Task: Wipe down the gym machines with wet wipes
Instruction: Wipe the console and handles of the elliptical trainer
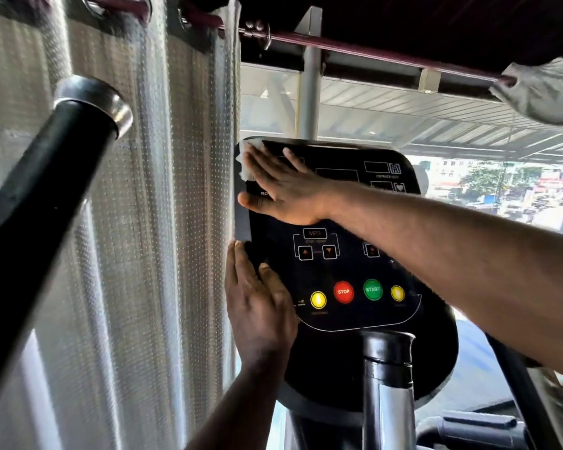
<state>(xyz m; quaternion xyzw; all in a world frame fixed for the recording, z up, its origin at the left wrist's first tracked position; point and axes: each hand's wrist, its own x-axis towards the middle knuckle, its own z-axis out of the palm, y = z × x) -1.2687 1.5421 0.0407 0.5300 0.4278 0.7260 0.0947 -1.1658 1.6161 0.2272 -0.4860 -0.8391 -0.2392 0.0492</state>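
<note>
Pressing wet wipe point(245, 164) to console point(345, 271)'s ten o'clock corner with flat right hand point(283, 186); bracing eight o'clock edge with straight-fingered left hand point(257, 306).

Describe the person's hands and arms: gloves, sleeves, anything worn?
Both bare. No gloves or rings show on the left hand or right hand. The left forearm and right forearm are uncovered up to the frame edge: no sleeve, watch or wristband in view.
</note>
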